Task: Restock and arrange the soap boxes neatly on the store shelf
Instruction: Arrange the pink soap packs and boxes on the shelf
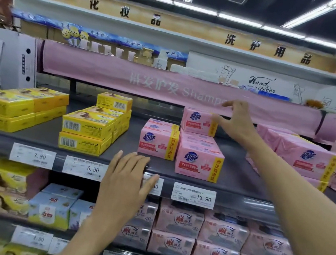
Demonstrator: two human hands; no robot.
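Your right hand [235,122] hangs spread at the top pink soap box [197,121] on the shelf [239,173]; your left hand [128,179], flat and relaxed, covers a price tag [155,186]; yellow boxes [86,128] stand left; a pink banner [127,75] overhangs

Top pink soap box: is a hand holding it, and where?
Nothing is held. The right hand is spread open at the right end of the top pink soap box, without a grip; the left hand is open too.

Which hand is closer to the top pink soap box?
Right. The right hand is beside the top pink box; the left hand is lower, at the front edge of the shelf.
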